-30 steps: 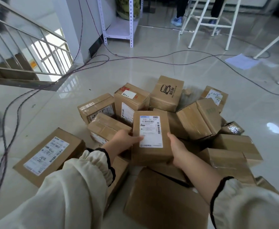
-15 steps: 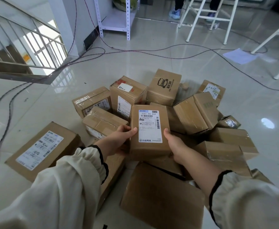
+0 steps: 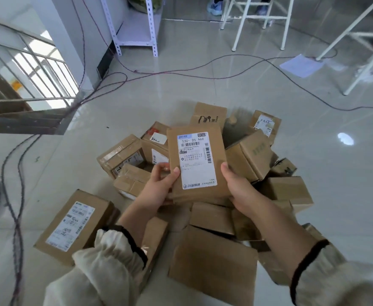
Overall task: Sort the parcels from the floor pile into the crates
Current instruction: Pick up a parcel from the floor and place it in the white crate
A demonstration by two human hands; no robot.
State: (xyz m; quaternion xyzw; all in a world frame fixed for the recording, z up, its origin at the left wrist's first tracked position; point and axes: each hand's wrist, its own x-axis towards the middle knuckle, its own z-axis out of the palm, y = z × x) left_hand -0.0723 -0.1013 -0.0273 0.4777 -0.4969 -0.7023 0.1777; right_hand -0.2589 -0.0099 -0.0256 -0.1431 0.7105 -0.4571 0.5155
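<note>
Many boxes [image 3: 287,188] lie under the labelled parcel [image 3: 199,173] both hands [image 3: 159,192] [image 3: 240,191] grip; cables [image 3: 17,226] around.

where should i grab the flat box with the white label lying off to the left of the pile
Grip the flat box across its two long edges, coming from above, one hand per side. It lies label-up on the floor with both edges seemingly clear, and looks too wide for one hand. The left hand and right hand hold a parcel now.
</note>
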